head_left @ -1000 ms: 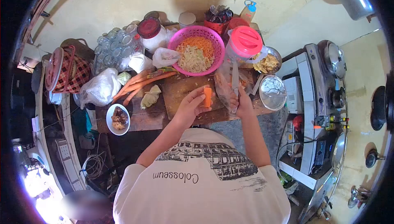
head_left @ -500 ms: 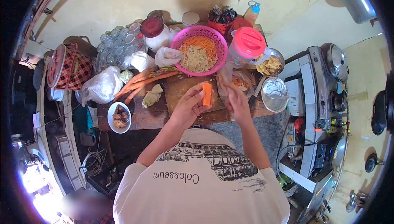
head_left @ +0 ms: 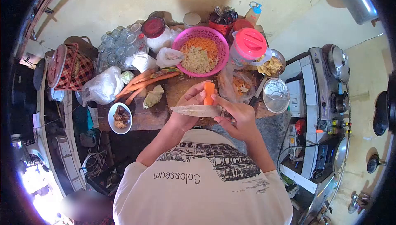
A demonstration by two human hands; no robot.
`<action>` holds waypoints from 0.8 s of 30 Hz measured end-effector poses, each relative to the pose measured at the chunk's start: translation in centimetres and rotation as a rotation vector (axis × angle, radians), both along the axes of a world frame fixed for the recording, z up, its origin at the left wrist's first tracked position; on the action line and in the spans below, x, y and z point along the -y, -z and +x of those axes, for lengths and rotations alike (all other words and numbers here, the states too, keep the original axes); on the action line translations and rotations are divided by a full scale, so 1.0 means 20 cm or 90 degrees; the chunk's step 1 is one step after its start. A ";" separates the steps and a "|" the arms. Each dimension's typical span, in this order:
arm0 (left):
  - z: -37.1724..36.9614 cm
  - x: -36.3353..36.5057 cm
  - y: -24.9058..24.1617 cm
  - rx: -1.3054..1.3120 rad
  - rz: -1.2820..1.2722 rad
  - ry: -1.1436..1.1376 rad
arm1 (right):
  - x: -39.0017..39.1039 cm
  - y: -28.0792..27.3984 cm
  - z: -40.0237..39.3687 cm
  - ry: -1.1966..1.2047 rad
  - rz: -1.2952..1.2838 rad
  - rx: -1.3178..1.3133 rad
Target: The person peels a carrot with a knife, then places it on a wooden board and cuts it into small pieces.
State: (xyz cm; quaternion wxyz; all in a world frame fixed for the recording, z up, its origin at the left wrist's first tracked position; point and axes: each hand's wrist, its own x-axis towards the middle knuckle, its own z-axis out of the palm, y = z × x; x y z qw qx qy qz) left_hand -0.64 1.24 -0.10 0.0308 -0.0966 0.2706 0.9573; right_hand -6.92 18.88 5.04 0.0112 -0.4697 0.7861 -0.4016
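My left hand (head_left: 190, 101) is closed around an orange piece of carrot (head_left: 209, 93), held upright over the front edge of the wooden table. In my right hand (head_left: 240, 120) is a knife (head_left: 199, 110), gripped at its handle. Its wide blade points left and lies across the lower end of the carrot piece, in front of my left palm. Below the hands is a wooden cutting board (head_left: 177, 93), partly hidden by them. Behind them stands a pink basket (head_left: 180, 63) with shredded carrot (head_left: 202, 42) and a pale shredded food (head_left: 199, 61).
Whole carrots (head_left: 140, 85) and a white bowl (head_left: 120, 131) are to the left. On the right are a plastic bag (head_left: 226, 82) with orange scraps, a second knife (head_left: 260, 88), a clear container (head_left: 275, 96) and a pink-lidded pitcher (head_left: 249, 47). Glass jars (head_left: 117, 45) stand at the back left.
My right hand has come left and down from beside the plastic bag, bringing the knife blade across to the carrot piece. The left hand keeps its hold, nearly in place.
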 end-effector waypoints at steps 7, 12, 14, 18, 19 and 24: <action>0.01 0.01 -0.01 -0.005 0.018 0.010 | 0.01 -0.02 0.01 -0.004 -0.020 -0.021; 0.01 0.00 -0.04 -0.002 0.020 0.005 | 0.01 -0.06 0.02 -0.004 -0.001 -0.027; 0.01 0.00 -0.05 -0.010 0.012 -0.009 | 0.01 -0.06 0.02 -0.003 0.008 -0.036; 0.02 0.00 -0.05 -0.030 -0.018 -0.018 | 0.02 -0.05 0.03 0.002 -0.011 -0.040; 0.02 0.00 -0.05 -0.028 -0.020 -0.017 | 0.02 -0.05 0.03 0.003 -0.013 -0.041; 0.02 0.00 -0.02 -0.011 -0.040 -0.017 | 0.04 -0.06 0.03 0.009 -0.026 -0.064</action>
